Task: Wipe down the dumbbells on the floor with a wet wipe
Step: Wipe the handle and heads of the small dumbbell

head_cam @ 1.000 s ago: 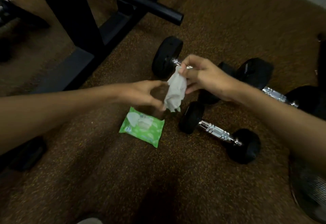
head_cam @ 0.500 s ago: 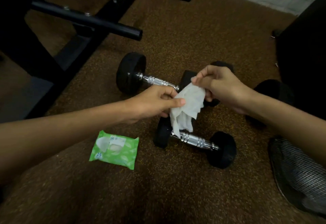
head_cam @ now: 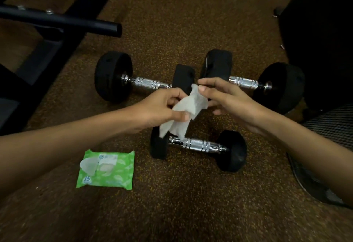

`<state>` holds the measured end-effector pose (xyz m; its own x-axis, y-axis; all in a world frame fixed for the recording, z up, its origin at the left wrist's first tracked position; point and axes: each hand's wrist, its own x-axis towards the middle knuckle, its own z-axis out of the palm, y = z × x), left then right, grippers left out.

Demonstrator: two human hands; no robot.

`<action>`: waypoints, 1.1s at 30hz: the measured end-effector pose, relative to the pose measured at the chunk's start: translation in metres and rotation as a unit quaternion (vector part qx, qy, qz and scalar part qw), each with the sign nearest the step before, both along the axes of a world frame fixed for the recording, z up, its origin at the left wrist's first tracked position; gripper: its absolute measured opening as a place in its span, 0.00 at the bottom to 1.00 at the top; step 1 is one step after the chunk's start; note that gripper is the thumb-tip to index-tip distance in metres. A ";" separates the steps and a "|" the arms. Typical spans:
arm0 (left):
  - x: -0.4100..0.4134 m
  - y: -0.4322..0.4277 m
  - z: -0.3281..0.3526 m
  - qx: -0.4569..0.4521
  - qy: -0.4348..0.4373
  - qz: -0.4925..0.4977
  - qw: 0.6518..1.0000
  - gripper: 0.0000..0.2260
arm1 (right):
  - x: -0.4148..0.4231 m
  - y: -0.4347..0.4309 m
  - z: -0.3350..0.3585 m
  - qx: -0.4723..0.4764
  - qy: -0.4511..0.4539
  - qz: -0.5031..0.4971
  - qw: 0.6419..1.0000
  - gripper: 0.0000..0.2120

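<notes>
Head view: wet wipe (head_cam: 188,106) now pinched by both hands. Left hand (head_cam: 164,106) grips lower fold, right hand (head_cam: 229,98) pinches top corner. Second ago it hung bunched from right alone. Being spread out, so wiping not yet begun. Wipe hangs just above near dumbbell (head_cam: 198,144). Rear-left dumbbell (head_cam: 147,82) and rear-right dumbbell (head_cam: 244,82) untouched on floor (head_cam: 172,203). Green wipes pack (head_cam: 107,169) lies beside, flap peeled back, white sheet showing at opening.
</notes>
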<state>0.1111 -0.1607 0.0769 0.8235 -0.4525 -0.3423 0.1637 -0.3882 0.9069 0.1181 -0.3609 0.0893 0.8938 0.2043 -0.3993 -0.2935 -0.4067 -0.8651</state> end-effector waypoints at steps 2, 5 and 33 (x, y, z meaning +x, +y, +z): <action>0.003 0.001 -0.005 0.044 -0.081 -0.003 0.996 0.08 | 0.001 0.001 0.000 0.019 0.027 0.001 0.999 0.16; 0.007 0.002 -0.012 0.130 -0.180 0.097 0.970 0.05 | 0.001 0.005 0.001 0.097 0.075 -0.040 0.992 0.09; 0.011 0.011 -0.014 0.113 -0.011 0.069 0.991 0.13 | 0.009 0.009 -0.012 0.299 0.113 -0.170 0.932 0.13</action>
